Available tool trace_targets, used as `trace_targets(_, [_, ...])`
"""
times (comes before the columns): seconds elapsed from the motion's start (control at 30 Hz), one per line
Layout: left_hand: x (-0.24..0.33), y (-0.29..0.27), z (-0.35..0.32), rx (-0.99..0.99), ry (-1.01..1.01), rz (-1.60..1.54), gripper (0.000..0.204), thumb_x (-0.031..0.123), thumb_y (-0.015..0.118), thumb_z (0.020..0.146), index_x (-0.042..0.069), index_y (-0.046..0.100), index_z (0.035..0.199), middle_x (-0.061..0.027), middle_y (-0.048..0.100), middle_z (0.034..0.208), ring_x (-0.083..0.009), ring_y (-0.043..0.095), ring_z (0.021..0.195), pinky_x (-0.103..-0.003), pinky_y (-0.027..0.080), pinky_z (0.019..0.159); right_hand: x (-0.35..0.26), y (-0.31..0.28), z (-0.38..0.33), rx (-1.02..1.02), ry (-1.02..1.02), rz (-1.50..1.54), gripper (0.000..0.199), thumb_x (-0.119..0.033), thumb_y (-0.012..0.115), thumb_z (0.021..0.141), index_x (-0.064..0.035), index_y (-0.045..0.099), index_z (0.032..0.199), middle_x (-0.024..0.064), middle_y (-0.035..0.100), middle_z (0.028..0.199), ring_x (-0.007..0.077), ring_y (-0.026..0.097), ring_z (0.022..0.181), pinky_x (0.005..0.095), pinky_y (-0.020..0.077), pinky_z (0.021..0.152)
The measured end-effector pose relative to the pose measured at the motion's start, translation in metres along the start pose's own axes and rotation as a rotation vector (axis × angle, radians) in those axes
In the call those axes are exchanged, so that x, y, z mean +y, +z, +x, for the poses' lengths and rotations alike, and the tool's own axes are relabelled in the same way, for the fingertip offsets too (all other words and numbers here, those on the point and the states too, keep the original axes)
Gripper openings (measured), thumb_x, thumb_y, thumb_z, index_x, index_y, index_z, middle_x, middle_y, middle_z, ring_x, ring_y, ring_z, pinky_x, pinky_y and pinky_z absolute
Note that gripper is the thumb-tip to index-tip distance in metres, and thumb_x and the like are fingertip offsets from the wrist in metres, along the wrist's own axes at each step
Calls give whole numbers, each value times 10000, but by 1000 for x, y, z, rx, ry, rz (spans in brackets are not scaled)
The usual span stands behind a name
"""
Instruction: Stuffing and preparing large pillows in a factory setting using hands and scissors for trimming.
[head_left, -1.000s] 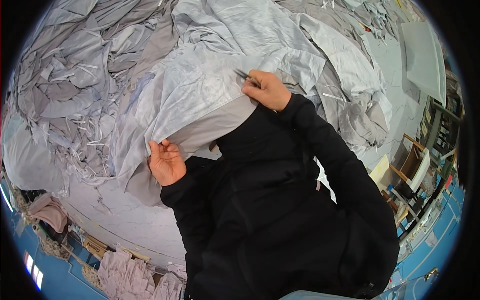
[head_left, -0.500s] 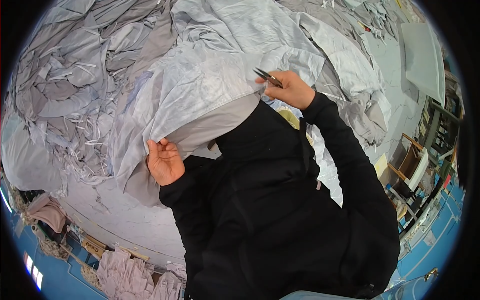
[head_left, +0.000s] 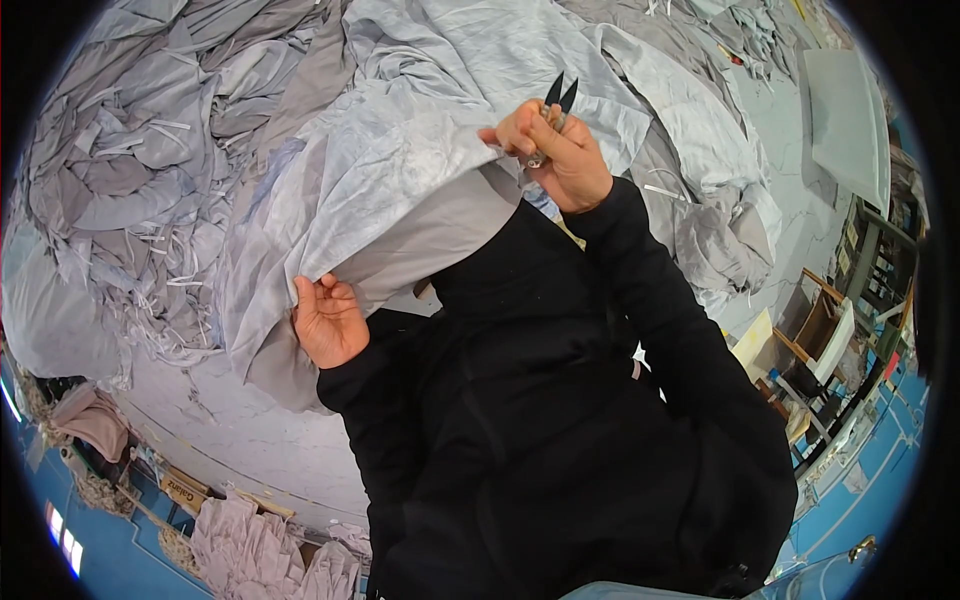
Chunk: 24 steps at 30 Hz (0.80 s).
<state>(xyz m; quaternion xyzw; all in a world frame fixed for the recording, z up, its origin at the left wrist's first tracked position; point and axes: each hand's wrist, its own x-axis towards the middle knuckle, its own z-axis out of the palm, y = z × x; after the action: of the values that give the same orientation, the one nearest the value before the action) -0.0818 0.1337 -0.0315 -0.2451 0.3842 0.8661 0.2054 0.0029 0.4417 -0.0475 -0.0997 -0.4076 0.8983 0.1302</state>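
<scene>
Pinching an edge of the pale grey-blue cloth point(head_left: 400, 150), the person's left hand point(head_left: 332, 325) is clamping it between thumb and fingertips, palm facing upward. The right hand point(head_left: 572, 170) is doing two things: its curled fingers are closing around the thread snips point(head_left: 569, 97), and its forefinger and thumb side are meeting the same edge of cloth farther along. The snips are pointing away from the person, their two dark blades standing apart in a narrow V above the knuckles.

Between the two hands the edge is stretching in a slanting line, and a plain grey layer point(head_left: 440, 230) is showing underneath, hanging against the person's black top point(head_left: 520, 430). Beyond the hands, the cloth is spreading back in creases over the pile. On the left a tangled heap of grey fabric point(head_left: 110, 190) is lying with narrow white strips point(head_left: 176, 126) poking out of it. Some bare marbled worktop point(head_left: 240, 420) is showing near the left sleeve, and ruffled pink fabric point(head_left: 235, 550) is bunching below its curved rim.
</scene>
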Motion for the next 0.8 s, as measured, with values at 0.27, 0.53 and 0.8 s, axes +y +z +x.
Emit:
trace_targets(0.27, [0,-10,0,39,16,18,123,128,560,929,32,562,1006,-64,611,879,-152,554,746,-244,426,618,-15,-4,-3,-106,267,180,172,-192,470,977,-78,480,848,-38,402,682,85,386,602,218,336,505])
trace_targets(0.53, [1,-6,1,-8,-6,20,162,162,524,948,22,557,1023,-92,637,915,-162,569,771,-261,432,618,-52,-54,-18,-51,149,-895,140,-132,446,971,-20,513,919,-27,425,664,54,390,556,203,325,502])
trace_targets(0.8, [6,32,-51,-60,-29,694,157,161,572,913,6,595,916,-83,646,837,-121,565,684,-231,418,601,-104,14,-9,117,203,-409,200,-208,474,978,-22,534,936,30,522,756,139,548,690,299,487,617])
